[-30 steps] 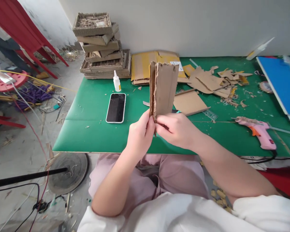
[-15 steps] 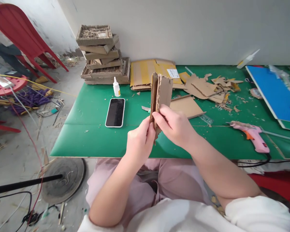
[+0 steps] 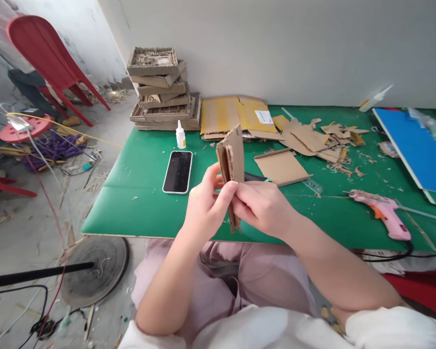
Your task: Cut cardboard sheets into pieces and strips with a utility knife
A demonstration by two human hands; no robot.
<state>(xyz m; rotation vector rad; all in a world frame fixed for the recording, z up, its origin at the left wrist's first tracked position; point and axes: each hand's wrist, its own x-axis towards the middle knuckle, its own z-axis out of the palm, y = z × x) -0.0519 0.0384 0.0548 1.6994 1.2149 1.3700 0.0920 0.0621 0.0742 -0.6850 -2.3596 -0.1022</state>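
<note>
presently, layered cardboard (image 3: 237,152): near-upright, above the near edge of the table (image 3: 131,215)
left hand (image 3: 205,206): clamped on it
right hand (image 3: 265,206): pinching its right side
handling: even pressure should keep layers aligned

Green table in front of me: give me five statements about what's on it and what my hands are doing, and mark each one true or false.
1. The left hand and right hand both hold the corrugated cardboard. True.
2. The white nozzle bottle stands upright behind the smartphone on the green table. True.
3. The smartphone's screen is lit. False: it is dark.
4. The pink glue gun lies to the right of both hands. True.
5. The left hand grips the pink glue gun. False: that hand is on the corrugated cardboard.
</note>
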